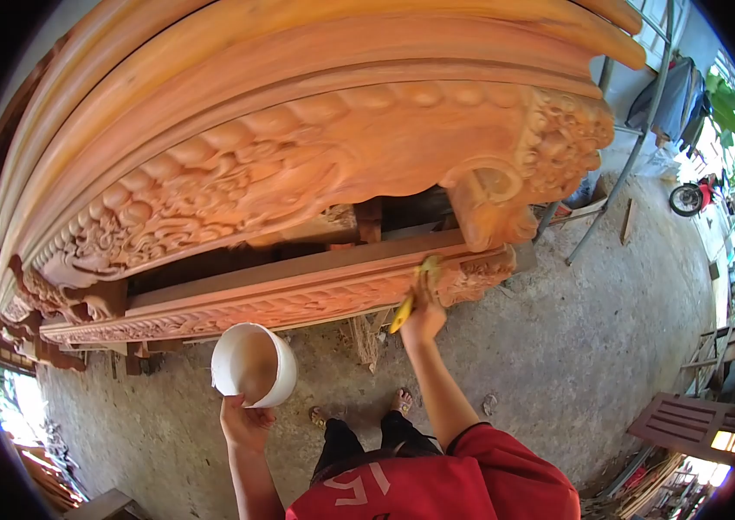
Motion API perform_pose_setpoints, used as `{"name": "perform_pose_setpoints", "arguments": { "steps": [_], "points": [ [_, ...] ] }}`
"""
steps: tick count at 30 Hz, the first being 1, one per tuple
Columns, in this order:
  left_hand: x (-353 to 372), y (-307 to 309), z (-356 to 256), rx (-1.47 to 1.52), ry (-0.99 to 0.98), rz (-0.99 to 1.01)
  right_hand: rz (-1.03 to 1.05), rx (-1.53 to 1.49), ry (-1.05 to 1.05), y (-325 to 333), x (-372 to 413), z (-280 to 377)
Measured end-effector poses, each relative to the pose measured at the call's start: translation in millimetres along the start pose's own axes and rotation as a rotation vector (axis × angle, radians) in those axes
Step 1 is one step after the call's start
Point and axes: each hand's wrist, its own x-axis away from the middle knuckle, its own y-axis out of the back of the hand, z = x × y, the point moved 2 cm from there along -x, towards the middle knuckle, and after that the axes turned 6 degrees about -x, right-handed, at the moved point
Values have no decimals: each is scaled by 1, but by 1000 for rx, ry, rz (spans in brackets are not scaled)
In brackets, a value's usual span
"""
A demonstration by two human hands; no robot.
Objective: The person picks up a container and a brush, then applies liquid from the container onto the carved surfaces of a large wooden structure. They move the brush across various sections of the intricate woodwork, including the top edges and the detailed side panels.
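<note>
My left hand grips the lower rim of a white plastic bucket, tilted so that its brownish inside faces me. In my right hand is a paintbrush with a yellow handle. Its bristle end, partly hidden and blurred, is at the lower carved rail of a large wooden piece of furniture. Above that rail spreads a wide carved apron in orange-brown wood, with rows of rounded beads and scrollwork. A curled carved leg comes down at its right end.
Concrete floor lies below and to the right. Metal scaffold poles stand beyond the furniture's right end. A red motorbike is farther back. Wooden panels and stacked boards sit at the lower right.
</note>
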Motion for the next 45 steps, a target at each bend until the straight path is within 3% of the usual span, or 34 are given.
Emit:
{"name": "perform_pose_setpoints", "arguments": {
  "steps": [4,6,7,9,10,12,14,16,18,20,21,23,25,28,29,30,31,33,34,36,38,39,40,41,42,45],
  "points": [
    [-9,33,-4,11,15,-5,76,-101,74,-29,33,50],
    [-13,50,-7,23,16,60,328,-256,107,-37,40,73],
    [-15,57,-9,28,6,99,324,-249,113,-40,42,77],
    [-22,74,-14,29,-5,151,583,-731,12,-50,46,81],
    [-29,87,-13,27,39,117,773,-558,-170,-34,39,94],
    [-44,112,-16,6,105,108,690,-497,-278,-28,36,76],
    [-67,143,-16,-97,70,202,472,-568,-396,-44,36,15],
    [-77,149,-21,-254,-13,288,231,-447,-404,-18,26,-6],
    [-95,163,-16,-244,3,310,43,-608,-436,-14,24,-88],
    [-110,176,-6,-236,40,327,-164,-662,-239,15,14,-73],
    [-119,182,1,-235,46,315,-161,-649,-247,18,9,-70],
    [-123,186,21,-245,76,297,-397,-281,6,20,14,-68],
    [-127,177,29,-246,-25,240,-223,-441,-196,-14,39,-81],
    [-129,158,54,-142,-41,147,-123,-1033,-578,-71,72,-12],
    [-129,152,65,-59,-47,80,-55,-264,-53,-108,101,-32],
    [-131,146,77,-39,-55,28,-128,-323,180,-120,122,-10],
    [-132,139,86,-49,-55,24,-59,-297,154,-134,146,3],
    [-130,129,99,-30,-30,-30,140,-210,406,-118,160,51],
    [-131,127,106,-43,-31,-37,141,-217,393,-116,160,48],
    [-133,122,119,5,-43,-6,424,-827,497,-122,154,43],
    [-133,121,131,33,-52,-17,767,-1068,-137,-118,150,1],
    [-133,120,136,73,-61,-21,827,-781,-205,-124,153,-46],
    [-131,116,141,132,-51,-20,769,-954,-400,-76,109,-32],
    [-132,118,146,136,-49,-26,521,-709,-580,-66,97,-44],
    [-134,121,152,78,-74,6,324,-523,-170,-60,91,-72],
    [-135,126,165,-6,-74,-4,86,-305,-127,-12,73,-109]
  ]
}}
